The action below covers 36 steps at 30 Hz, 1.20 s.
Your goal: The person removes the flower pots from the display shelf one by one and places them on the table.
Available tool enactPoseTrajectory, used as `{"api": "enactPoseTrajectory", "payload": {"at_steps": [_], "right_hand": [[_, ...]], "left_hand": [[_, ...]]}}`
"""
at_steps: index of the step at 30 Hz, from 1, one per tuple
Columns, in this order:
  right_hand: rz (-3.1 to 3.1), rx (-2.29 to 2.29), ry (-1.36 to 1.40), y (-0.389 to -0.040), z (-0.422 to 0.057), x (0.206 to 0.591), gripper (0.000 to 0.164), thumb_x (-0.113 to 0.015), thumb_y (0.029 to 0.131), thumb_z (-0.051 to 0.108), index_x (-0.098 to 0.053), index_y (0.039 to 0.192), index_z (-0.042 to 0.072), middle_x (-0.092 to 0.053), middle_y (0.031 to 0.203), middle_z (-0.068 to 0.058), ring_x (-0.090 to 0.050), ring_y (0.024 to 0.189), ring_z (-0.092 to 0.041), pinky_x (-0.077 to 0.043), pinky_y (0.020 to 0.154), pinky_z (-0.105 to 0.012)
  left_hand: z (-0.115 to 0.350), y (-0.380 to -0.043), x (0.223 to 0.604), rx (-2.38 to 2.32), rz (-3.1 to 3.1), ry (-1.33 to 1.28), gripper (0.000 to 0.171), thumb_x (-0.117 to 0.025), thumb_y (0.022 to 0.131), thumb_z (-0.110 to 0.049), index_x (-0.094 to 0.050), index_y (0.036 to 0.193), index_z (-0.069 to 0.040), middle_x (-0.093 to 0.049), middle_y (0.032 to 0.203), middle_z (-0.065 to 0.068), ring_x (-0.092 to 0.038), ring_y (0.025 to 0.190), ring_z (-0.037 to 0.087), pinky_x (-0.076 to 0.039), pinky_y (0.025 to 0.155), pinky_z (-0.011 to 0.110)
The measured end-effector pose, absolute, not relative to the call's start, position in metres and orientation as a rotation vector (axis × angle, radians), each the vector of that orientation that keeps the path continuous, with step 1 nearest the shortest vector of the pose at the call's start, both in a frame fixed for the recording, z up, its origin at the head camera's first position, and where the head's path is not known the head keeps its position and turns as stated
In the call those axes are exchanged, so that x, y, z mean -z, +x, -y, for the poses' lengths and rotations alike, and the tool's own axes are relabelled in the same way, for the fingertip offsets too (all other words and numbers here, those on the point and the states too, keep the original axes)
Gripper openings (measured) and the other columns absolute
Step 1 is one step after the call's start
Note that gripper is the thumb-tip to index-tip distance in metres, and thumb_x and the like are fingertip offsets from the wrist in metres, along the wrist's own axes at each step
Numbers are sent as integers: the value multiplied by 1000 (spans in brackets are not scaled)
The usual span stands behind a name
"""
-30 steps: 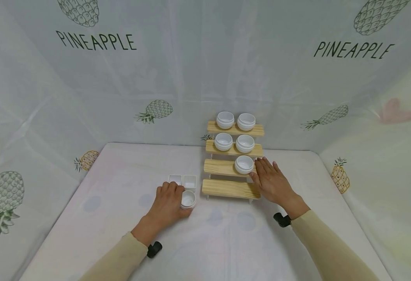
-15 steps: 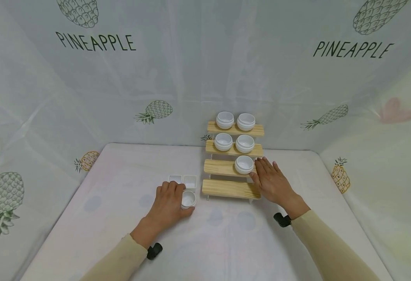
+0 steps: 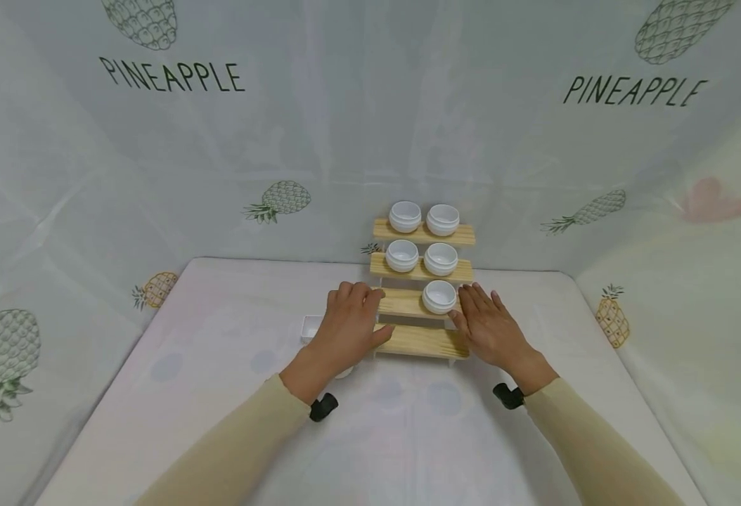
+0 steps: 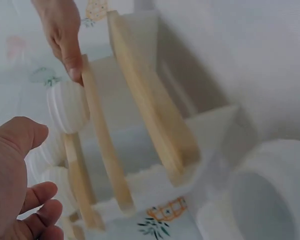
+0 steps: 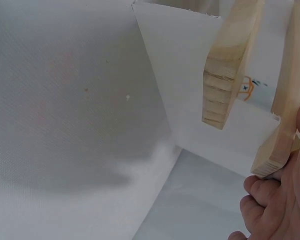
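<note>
My left hand [image 3: 343, 325] is over the left ends of the two lower planks of a wooden stepped stand [image 3: 420, 340], thumb and fingers spread, nothing visible between them. My right hand [image 3: 493, 330] touches the right end of the second-lowest plank, fingers extended. Beside its fingertips, a white bowl [image 3: 439, 296] sits on that plank. Pairs of white bowls occupy the top plank, including this bowl [image 3: 405, 216], and the one below, including this bowl [image 3: 402, 255]. On the table under my left wrist, a white bowl [image 4: 282, 195] is mostly hidden in the head view.
A square white dish [image 3: 311, 327] shows left of my left hand, partly covered by it. The stand has thin white side supports. Behind the table [image 3: 408, 436] hangs a pineapple-printed sheet [image 3: 370, 126].
My left hand has let go of the bowl on the table and moved up and right to the stand's left end. My right hand has stayed in place.
</note>
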State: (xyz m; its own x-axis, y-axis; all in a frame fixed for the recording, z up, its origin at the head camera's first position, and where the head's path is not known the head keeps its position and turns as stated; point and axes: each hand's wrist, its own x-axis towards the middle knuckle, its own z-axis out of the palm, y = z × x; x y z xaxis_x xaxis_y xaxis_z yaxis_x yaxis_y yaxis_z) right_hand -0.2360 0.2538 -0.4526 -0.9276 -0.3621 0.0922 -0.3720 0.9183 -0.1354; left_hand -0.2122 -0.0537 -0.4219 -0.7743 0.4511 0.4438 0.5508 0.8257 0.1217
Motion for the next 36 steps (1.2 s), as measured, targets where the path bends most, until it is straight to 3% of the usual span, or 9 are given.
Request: {"api": "enactPoseTrajectory", "payload": {"at_steps": [9, 18, 27, 36], "right_hand": [[3000, -217, 592, -237, -251, 453, 71, -26, 116, 46, -26, 163, -6, -28, 169, -28, -22, 159, -45, -16, 126, -65], [2988, -192, 571, -235, -249, 453, 69, -28, 116, 43, -26, 163, -7, -29, 169, -29, -21, 160, -45, -17, 127, -64], [2982, -169, 557, -235, -249, 453, 67, -27, 116, 42, -28, 162, -7, -30, 169, -28, -24, 159, -45, -18, 126, -64], [2982, -199, 542, -234, -252, 454, 67, -29, 116, 41, -28, 162, -8, -30, 168, -28, -24, 159, -44, -17, 127, -64]], "left_hand": [[6, -236, 414, 236, 2585, -740, 53, -78, 92, -52, -66, 115, -5, -63, 114, 11, -53, 105, 31, -44, 85, 44], [-25, -246, 419, 214, 2672, -688, 63, -73, 92, -62, -65, 128, -11, -62, 120, 7, -52, 117, 27, -42, 95, 44], [-44, -246, 417, 51, 2642, -599, 84, -62, 87, -81, -67, 128, -9, -66, 113, 8, -57, 108, 28, -44, 88, 43], [-55, -247, 415, -13, 2685, -568, 84, -61, 89, -80, -63, 131, -7, -65, 115, 9, -56, 106, 27, -44, 87, 44]]}}
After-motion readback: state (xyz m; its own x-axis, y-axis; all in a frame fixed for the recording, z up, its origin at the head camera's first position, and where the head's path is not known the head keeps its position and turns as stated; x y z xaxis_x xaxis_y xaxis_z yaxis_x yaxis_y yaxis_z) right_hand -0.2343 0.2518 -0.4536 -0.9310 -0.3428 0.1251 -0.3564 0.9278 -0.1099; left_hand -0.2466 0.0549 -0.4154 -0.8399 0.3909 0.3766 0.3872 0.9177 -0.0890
